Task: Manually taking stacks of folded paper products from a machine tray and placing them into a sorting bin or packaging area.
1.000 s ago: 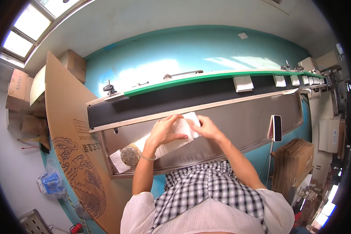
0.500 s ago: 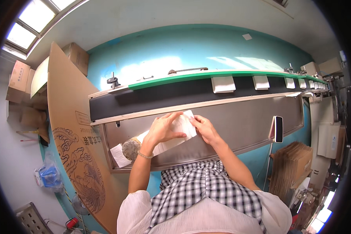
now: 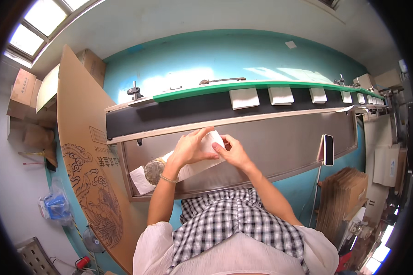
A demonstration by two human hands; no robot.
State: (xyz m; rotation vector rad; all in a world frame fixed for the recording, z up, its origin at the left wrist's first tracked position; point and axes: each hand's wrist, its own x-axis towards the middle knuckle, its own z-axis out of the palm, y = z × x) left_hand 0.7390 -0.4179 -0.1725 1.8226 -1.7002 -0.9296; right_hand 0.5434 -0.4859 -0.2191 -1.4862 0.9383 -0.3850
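Observation:
A slanting row of white folded tissues [image 3: 188, 172] lies on the brown metal tray-like table [image 3: 280, 142] in front of me. My left hand [image 3: 192, 149] rests over the row's upper right end, its fingers and thumb curved around the end tissues. My right hand [image 3: 234, 152] holds the same end from the right, thumb pressed on the white face and fingers bent behind. At the row's lower left, a round grey stone-like weight [image 3: 154, 171] sits against the tissues, beside my left wrist.
Beyond the table runs a black conveyor belt [image 3: 179, 118] with a green rail [image 3: 192, 95], carrying separate folded tissues [image 3: 244, 99]. A large cardboard sheet [image 3: 85, 137] stands at the left. On the right are a phone on a stand [image 3: 328, 150] and stacked flat cardboard [image 3: 342, 197].
My right hand has curled inward, its thumb now on the tissue face. My left hand stays at the row's end. Tissues on the belt have shifted left.

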